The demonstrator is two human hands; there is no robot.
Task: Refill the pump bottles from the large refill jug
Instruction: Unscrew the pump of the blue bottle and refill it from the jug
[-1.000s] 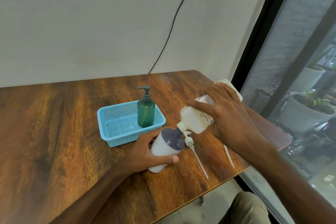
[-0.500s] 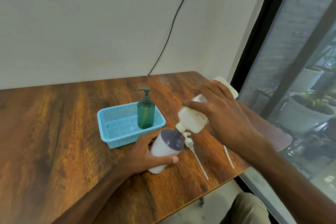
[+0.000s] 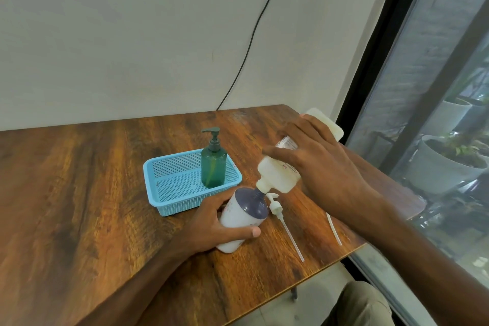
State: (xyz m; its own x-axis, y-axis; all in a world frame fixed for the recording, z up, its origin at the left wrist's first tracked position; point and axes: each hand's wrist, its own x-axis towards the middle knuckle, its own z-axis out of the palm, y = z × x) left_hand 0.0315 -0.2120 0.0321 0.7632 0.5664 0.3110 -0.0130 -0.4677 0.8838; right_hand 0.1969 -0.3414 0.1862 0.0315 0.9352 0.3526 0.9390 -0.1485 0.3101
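Jug (image 3: 277,174) stays tipped, its spout at the mouth of the bottle (image 3: 238,216), so filling likely goes on. Right hand (image 3: 325,167) grips the jug; left hand (image 3: 211,227) holds the bottle on the counter (image 3: 79,193).

Home room: wooden table (image 3: 79,193) against bare wall (image 3: 132,34), window (image 3: 436,114), potted plants (image 3: 449,161) outside.

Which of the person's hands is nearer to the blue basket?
Left. The left hand grips the white bottle just in front of the blue basket, close to its front wall. The right hand holds the refill jug tilted, off to the basket's right.
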